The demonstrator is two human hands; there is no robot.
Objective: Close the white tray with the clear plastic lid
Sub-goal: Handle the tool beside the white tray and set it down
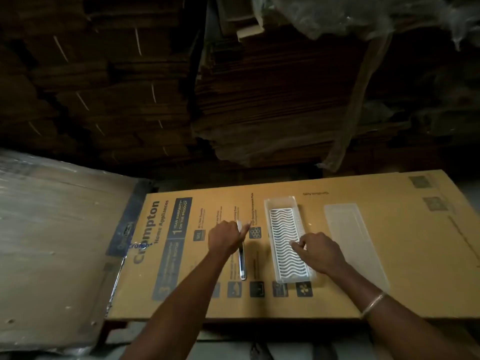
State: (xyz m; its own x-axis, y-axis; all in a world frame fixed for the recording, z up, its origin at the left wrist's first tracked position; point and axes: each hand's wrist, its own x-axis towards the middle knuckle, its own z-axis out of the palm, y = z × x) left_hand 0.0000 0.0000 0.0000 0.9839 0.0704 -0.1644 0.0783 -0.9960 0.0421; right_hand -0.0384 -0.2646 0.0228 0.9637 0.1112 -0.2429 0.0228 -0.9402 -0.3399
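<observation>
A long white tray [281, 201] lies lengthwise on a flat cardboard sheet, with a wavy white grid insert [283, 229] inside it. The clear plastic lid [355, 242] lies flat on the cardboard just right of the tray, apart from it. My right hand [320, 252] rests over the tray's right rim, fingertips pinched at the grid insert. My left hand [227, 239] sits left of the tray, fingers curled on the upper end of a shiny metal utensil [242, 263] that lies on the cardboard.
The printed cardboard sheet [181, 281] serves as the work surface; its front edge is near me. A plastic-wrapped board [52, 242] adjoins it on the left. Tall stacks of flattened cardboard [259, 100] rise behind. A bangle [372, 305] circles my right wrist.
</observation>
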